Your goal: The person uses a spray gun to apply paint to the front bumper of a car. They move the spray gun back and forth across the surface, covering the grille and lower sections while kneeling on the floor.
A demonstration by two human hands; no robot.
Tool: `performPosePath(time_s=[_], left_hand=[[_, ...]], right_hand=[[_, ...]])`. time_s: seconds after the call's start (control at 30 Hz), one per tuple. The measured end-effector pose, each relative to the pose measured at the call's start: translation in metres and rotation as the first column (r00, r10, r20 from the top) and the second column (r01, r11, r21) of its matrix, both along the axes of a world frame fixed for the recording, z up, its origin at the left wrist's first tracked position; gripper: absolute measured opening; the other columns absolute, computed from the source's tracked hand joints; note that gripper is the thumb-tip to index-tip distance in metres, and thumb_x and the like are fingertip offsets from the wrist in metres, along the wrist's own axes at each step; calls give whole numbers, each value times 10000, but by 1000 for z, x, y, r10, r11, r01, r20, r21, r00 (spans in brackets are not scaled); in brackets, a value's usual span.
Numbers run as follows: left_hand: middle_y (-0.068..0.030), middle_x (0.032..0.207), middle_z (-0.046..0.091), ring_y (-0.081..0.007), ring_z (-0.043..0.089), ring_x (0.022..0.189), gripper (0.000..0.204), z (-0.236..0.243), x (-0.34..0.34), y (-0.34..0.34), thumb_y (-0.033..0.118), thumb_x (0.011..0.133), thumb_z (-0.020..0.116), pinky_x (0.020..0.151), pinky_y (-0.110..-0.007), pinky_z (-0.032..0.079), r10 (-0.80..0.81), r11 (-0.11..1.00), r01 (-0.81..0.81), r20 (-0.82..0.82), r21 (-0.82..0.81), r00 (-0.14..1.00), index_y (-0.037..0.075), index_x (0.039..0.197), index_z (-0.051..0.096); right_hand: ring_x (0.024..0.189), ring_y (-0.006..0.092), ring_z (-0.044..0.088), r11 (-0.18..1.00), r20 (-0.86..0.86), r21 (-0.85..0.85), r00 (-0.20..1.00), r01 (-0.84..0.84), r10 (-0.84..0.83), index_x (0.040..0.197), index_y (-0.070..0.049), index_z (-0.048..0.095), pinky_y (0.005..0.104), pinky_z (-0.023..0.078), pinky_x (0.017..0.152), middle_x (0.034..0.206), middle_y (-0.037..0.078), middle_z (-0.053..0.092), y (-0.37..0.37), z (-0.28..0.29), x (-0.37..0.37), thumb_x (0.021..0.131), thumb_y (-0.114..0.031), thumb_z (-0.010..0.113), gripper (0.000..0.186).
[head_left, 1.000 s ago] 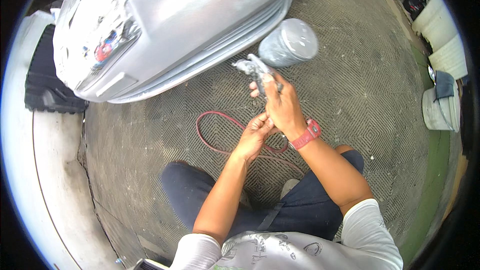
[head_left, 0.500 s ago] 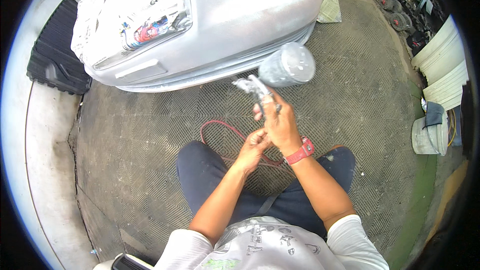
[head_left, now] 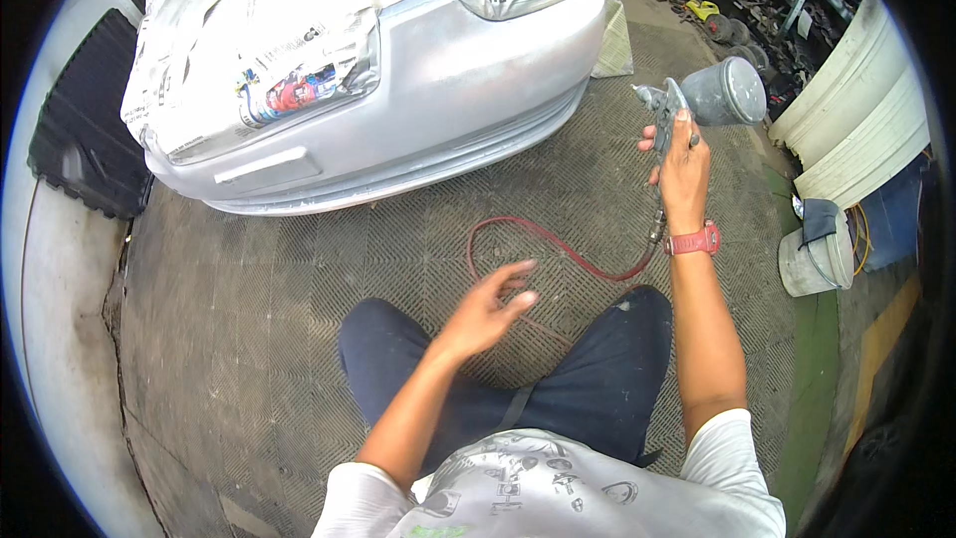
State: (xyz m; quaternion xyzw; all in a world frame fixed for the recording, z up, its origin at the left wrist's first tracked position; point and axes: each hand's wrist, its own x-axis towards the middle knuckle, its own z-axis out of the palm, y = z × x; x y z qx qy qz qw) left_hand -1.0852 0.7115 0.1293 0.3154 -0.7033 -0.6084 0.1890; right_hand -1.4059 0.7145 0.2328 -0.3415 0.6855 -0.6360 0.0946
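A spray gun with a grey paint cup is in my right hand, held out to the right with the fingers round its handle. From the handle's lower end a red air hose loops down to the floor. Over my left knee, my left hand is in the air with nothing in it, fingers apart. Ahead stands a car bumper, coated light grey. Newspaper covers the parts above it. A gap of floor lies between the spray gun and the bumper.
Ridged floor matting lies under me. A dark ribbed panel leans at the left wall. To the right are a white bucket with a dark cloth, white panels and cluttered tools.
My right hand has swung the spray gun to the right, away from the bumper. My left hand has parted from the spray gun and hose and opened. The view has shifted slightly.
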Motion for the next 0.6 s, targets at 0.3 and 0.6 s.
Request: performPosePath(time_s=[0.3,0.6], left_hand=[[-145,1423,679,-369,504,1454,544,-19,136,-2,413,937,785,1272,-631,272,497,681,36,498,-731,710,94,1370,704],[-95,1409,696,-318,529,1439,550,-42,137,-4,488,912,782,1290,-605,243,528,686,32,528,-727,665,95,1296,749]], right_hand=[[627,114,663,941,77,94,944,-326,320,1254,22,686,256,482,446,825,62,697,8,26,77,1163,-479,444,564],[652,92,671,794,247,-18,767,-608,592,1369,6,669,235,488,441,813,39,691,-5,49,126,1156,-468,480,552]])
